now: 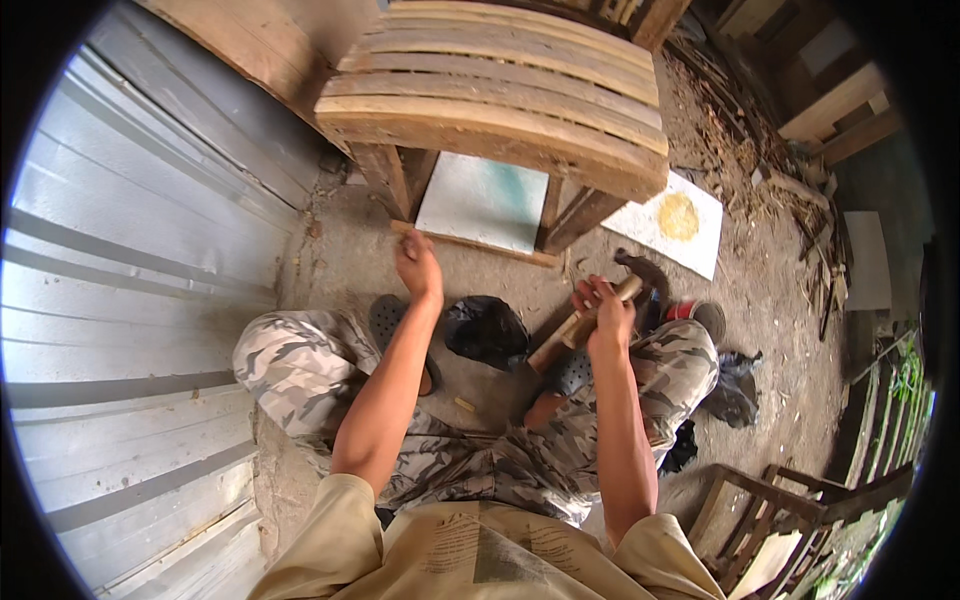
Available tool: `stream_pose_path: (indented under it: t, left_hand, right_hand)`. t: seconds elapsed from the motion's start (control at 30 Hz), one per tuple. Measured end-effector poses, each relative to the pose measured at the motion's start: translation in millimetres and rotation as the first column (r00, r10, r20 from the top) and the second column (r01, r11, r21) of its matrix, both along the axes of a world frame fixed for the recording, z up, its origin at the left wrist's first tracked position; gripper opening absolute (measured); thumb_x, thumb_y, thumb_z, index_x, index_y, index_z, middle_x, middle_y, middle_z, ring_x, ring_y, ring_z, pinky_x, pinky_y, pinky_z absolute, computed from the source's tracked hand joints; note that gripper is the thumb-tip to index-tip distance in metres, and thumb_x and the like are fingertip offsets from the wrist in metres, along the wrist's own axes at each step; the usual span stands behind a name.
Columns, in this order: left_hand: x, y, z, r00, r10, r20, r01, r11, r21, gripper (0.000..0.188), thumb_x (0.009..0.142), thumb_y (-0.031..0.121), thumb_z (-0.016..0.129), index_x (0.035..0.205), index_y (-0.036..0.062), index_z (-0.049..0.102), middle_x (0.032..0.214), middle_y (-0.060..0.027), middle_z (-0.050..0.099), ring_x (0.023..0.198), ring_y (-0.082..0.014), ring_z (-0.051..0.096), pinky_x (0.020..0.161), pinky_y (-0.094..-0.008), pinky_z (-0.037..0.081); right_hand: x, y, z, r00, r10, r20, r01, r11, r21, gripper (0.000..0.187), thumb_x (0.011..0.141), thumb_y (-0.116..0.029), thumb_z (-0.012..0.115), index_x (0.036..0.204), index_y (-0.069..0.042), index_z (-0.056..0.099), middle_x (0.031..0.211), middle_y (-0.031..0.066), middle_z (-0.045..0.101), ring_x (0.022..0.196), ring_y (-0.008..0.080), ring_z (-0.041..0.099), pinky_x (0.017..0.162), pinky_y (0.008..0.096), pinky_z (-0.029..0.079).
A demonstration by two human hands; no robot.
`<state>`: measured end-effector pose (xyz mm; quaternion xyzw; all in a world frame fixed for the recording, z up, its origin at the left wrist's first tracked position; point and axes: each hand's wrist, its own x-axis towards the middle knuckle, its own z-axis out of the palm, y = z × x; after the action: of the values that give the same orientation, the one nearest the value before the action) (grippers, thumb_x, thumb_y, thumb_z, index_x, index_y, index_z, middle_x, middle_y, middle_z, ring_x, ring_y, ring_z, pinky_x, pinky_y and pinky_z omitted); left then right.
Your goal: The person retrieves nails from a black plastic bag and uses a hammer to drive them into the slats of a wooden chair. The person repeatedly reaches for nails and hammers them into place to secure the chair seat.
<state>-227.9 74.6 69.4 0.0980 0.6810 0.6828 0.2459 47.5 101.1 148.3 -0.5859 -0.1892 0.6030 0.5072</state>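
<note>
Biggest in view, the slatted wooden stool (490,95) stands ahead, slats running left to right. Next, the tan shirt (420,540), its dark printed lines too small to read. The low wooden rail (480,246) lies nearly crosswise, right end nearer the person. Here's the hammer (629,288) by the right knee, handle slanting from lower left up to its head at upper right! The right hand (606,312) grips it, forearm stretched forward. Left hand (417,268) forward too, curled at the rail's left end; whether it's pinching anything, can't tell. Beside the hammer's head, a red-sided can (694,316), label unreadable.
</note>
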Motion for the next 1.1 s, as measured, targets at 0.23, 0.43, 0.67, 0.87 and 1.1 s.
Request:
stream_pose_path:
  t: [0.23, 0.43, 0.67, 0.87, 1.1]
  left_hand:
    - [85, -76, -107, 0.490, -0.795, -0.357, 0.614, 0.605, -0.507, 0.018, 0.091, 0.023, 0.065, 0.095, 0.0050, 0.068, 0.081, -0.0111, 0.070, 0.077, -0.0290, 0.069, 0.066, -0.0389, 0.052]
    - [87, -94, -174, 0.538, -0.771, -0.341, 0.478, 0.612, -0.630, 0.013, 0.088, 0.014, 0.065, 0.094, 0.0049, 0.071, 0.089, -0.0167, 0.071, 0.085, -0.0350, 0.068, 0.075, -0.0459, 0.055]
    - [76, -77, -180, 0.510, -0.854, -0.102, 0.480, 0.380, -0.790, 0.020, 0.087, 0.012, 0.064, 0.104, 0.0052, 0.072, 0.096, -0.0180, 0.071, 0.090, -0.0368, 0.067, 0.079, -0.0458, 0.055]
    - [69, -68, -187, 0.433, -0.882, -0.187, 0.484, 0.402, -0.777, 0.021, 0.089, 0.014, 0.060, 0.106, 0.0072, 0.071, 0.097, -0.0188, 0.070, 0.094, -0.0382, 0.066, 0.084, -0.0473, 0.053]
    - [66, -64, -188, 0.257, -0.952, -0.168, 0.390, 0.261, -0.883, 0.025, 0.089, 0.014, 0.054, 0.106, 0.0068, 0.071, 0.102, -0.0212, 0.067, 0.092, -0.0407, 0.065, 0.084, -0.0494, 0.052]
  right_hand:
    - [9, -20, -29, 0.939, 0.238, -0.250, -0.317, 0.879, -0.355, 0.011, 0.096, -0.014, 0.058, 0.104, -0.006, 0.060, 0.097, 0.0108, 0.068, 0.086, 0.0228, 0.068, 0.073, 0.0393, 0.059]
    - [-2, -37, -52, 0.862, 0.486, -0.142, -0.492, 0.741, -0.456, 0.016, 0.095, -0.018, 0.062, 0.102, -0.003, 0.063, 0.090, 0.0097, 0.070, 0.080, 0.0210, 0.070, 0.063, 0.0344, 0.060]
    - [6, -47, -80, 0.813, 0.575, -0.095, -0.534, 0.670, -0.517, 0.017, 0.094, -0.017, 0.064, 0.095, 0.000, 0.065, 0.085, 0.0113, 0.070, 0.069, 0.0211, 0.069, 0.059, 0.0336, 0.059]
    - [12, -49, -90, 0.759, 0.649, -0.052, -0.578, 0.635, -0.512, 0.018, 0.093, -0.016, 0.065, 0.096, 0.002, 0.065, 0.084, 0.0120, 0.069, 0.066, 0.0211, 0.067, 0.057, 0.0336, 0.056]
    - [9, -51, -82, 0.753, 0.657, -0.034, -0.566, 0.621, -0.542, 0.020, 0.092, -0.018, 0.066, 0.099, 0.001, 0.064, 0.084, 0.0113, 0.069, 0.070, 0.0202, 0.068, 0.059, 0.0339, 0.055]
